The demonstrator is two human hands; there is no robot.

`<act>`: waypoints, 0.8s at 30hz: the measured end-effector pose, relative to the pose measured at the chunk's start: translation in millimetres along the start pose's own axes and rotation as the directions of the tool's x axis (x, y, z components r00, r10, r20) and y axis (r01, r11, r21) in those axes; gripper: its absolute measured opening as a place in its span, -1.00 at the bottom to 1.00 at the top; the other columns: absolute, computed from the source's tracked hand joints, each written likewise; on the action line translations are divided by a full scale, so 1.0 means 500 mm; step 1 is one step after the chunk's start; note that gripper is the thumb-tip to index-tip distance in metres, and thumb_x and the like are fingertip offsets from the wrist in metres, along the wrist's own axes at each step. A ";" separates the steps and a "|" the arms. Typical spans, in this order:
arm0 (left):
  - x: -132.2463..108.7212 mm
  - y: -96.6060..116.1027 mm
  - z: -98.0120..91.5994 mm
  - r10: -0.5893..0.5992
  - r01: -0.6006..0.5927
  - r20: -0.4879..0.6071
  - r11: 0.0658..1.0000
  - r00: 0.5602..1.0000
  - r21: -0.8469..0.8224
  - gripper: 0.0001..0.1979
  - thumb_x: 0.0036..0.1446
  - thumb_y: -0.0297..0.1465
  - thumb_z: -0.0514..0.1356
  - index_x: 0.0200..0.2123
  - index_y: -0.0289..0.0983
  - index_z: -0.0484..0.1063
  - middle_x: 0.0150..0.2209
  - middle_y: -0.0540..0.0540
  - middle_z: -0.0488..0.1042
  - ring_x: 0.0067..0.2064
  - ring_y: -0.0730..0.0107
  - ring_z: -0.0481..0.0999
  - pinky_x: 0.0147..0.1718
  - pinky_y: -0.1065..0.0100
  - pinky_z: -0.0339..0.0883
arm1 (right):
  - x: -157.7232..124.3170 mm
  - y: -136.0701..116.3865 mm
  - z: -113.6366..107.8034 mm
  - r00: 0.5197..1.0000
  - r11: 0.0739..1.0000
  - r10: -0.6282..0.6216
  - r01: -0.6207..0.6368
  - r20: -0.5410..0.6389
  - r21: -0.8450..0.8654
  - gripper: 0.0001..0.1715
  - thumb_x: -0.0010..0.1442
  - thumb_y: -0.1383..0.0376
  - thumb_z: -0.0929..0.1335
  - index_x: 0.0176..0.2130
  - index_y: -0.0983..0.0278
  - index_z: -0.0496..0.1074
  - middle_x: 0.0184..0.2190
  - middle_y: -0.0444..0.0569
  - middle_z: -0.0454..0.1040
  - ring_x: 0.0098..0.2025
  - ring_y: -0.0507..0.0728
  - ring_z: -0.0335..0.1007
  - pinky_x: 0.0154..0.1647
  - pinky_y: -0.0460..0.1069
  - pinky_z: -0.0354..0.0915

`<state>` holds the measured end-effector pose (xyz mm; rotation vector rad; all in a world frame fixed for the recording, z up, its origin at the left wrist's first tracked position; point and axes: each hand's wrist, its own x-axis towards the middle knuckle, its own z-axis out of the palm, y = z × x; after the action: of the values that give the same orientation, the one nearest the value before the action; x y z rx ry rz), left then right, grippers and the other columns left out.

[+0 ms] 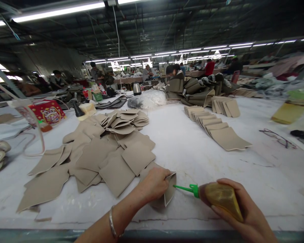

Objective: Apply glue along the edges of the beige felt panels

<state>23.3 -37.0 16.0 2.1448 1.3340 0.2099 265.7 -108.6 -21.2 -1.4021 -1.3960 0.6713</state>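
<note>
A soft plastic squeeze bottle (221,199) of amber liquid lies tilted in my right hand (250,216), with fingers and thumb wrapped round its body. Its long green nozzle (184,188) points left, and the tip is at the edge of a beige sheet piece (170,190). My left hand (155,184) grips that piece, which is bent up so its underside faces the nozzle. Whether the tip touches the surface I cannot tell. Just left of my left hand spreads a loose heap of similar beige pieces (114,168).
Overlapping rows of beige pieces (212,125) lie at the right. Eyeglasses (278,137) and a container of yellow liquid (286,111) are farther right. A red box (48,111) and a pale hose (42,135) stand left. Dark brown pieces (192,89) are piled behind. Several people work in the background.
</note>
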 end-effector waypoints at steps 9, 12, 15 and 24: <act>-0.007 0.016 0.011 -0.041 0.043 -0.031 0.997 0.999 0.072 -0.67 0.04 -0.57 0.00 -0.26 -0.21 0.52 -0.20 -0.12 0.57 -0.13 0.22 0.50 -0.13 0.36 0.29 | 0.015 -0.011 -0.008 0.999 0.996 -0.019 0.022 0.042 -0.081 -0.45 0.10 0.01 0.40 0.01 0.13 0.25 -0.13 -0.07 0.33 -0.16 0.20 0.34 -0.12 0.03 0.24; -0.008 0.020 0.011 -0.024 0.027 -0.044 0.998 0.999 0.065 -0.68 0.02 -0.57 -0.01 -0.30 -0.21 0.51 -0.24 -0.11 0.57 -0.15 0.23 0.51 -0.18 0.37 0.29 | 0.027 -0.015 -0.013 0.999 0.992 -0.026 0.032 0.044 -0.124 -0.44 0.12 -0.01 0.40 0.02 0.14 0.24 -0.13 -0.07 0.33 -0.15 0.23 0.32 -0.16 0.06 0.24; -0.006 0.018 0.011 -0.004 0.007 -0.047 0.998 0.999 0.062 -0.70 0.01 -0.57 -0.01 -0.34 -0.22 0.50 -0.27 -0.11 0.57 -0.19 0.25 0.52 -0.23 0.39 0.28 | 0.034 -0.018 -0.013 0.998 0.992 -0.023 0.030 0.056 -0.127 -0.44 0.11 0.00 0.40 0.02 0.14 0.25 -0.16 -0.09 0.36 -0.17 0.22 0.34 -0.21 0.03 0.27; -0.007 0.017 0.011 0.051 -0.045 -0.071 0.995 0.996 0.086 -0.78 -0.05 -0.53 0.01 -0.42 -0.22 0.44 -0.35 -0.08 0.55 -0.27 0.29 0.49 -0.33 0.40 0.20 | 0.059 -0.003 -0.019 0.995 0.988 -0.045 0.058 0.086 -0.146 -0.40 0.10 0.00 0.43 0.04 0.13 0.24 -0.16 -0.09 0.39 -0.20 0.19 0.39 -0.22 -0.03 0.32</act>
<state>30.6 -44.8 16.9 2.2608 1.3548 0.2579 279.0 -83.1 -8.9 -1.4628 -1.5689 0.6072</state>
